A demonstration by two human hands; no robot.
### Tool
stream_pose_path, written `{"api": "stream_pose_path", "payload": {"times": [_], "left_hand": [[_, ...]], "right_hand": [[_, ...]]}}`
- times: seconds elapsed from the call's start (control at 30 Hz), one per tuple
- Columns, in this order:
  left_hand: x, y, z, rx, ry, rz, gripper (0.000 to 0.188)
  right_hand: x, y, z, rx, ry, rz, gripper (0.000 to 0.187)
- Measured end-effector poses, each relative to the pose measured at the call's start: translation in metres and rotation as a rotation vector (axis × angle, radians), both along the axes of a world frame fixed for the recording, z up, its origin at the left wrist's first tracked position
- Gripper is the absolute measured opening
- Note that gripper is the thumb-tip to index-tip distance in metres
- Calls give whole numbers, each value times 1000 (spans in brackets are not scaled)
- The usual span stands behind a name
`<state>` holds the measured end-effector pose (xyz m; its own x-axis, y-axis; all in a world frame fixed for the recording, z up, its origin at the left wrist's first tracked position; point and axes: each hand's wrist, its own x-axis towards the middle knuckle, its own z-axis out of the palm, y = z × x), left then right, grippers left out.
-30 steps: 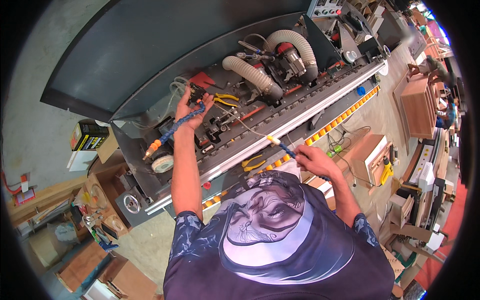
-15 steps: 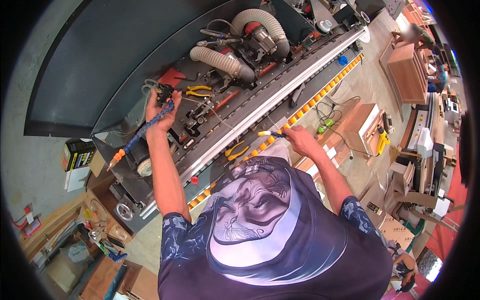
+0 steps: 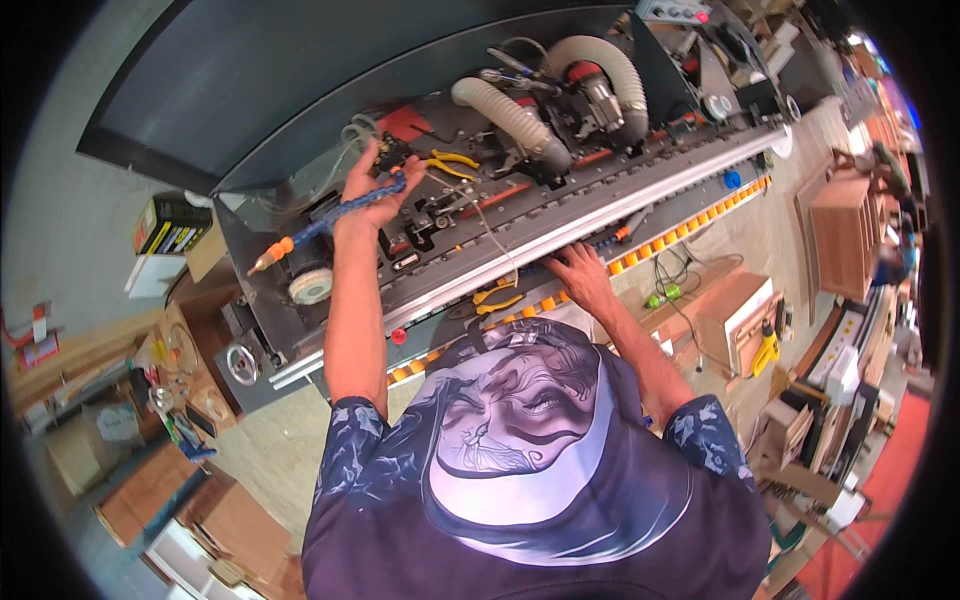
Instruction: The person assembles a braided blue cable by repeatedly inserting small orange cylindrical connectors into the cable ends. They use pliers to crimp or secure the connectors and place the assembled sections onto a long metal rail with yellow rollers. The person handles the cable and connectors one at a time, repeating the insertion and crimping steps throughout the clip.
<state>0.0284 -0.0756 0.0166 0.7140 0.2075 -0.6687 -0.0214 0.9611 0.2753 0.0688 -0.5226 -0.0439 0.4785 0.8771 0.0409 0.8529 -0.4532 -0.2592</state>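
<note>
My left hand (image 3: 372,200) reaches over the machine bed, its fingers curled round a black fitting at the inner end of a blue segmented hose (image 3: 345,207). The hose runs back across the palm to an orange nozzle (image 3: 272,254). My right hand (image 3: 585,278) lies palm down at the front ledge, beside the silver rail (image 3: 470,272). Its fingers are stretched out and look spread. A second blue segmented hose with an orange end (image 3: 621,234) lies on the ledge, partly under those fingers. Yellow-handled pliers (image 3: 452,163) rest on the bed beyond my left hand.
Another yellow-handled tool (image 3: 497,298) lies on the ledge above a row of orange rollers (image 3: 632,260). Ribbed grey ducts (image 3: 505,115) and motors stand farther back. A white wheel (image 3: 311,287) sits near my left forearm. Wooden cabinets (image 3: 738,315) and cables occupy the floor at right.
My right hand has moved forward to the ledge with the second hose and laid it down, its fingers loosening. My left hand stays at the fitting. The whole view has shifted.
</note>
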Motion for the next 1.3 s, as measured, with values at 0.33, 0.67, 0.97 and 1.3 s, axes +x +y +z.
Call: {"api": "stream_pose_path", "payload": {"times": [0.33, 0.67, 0.97, 1.3], "left_hand": [[-7, 3, -5, -52, 19, 14, 79], [1, -3, 13, 208, 84, -99, 71], [0, 7, 28, 378, 139, -169, 61], [2, -14, -16, 340, 82, -75, 48]], "right_hand": [[22, 25, 98, -38, 484, -103, 17], [43, 255, 126, 231, 481, -208, 34], [49, 318, 105, 211, 457, -322, 40], [43, 314, 72, 262, 479, -348, 34]]}}
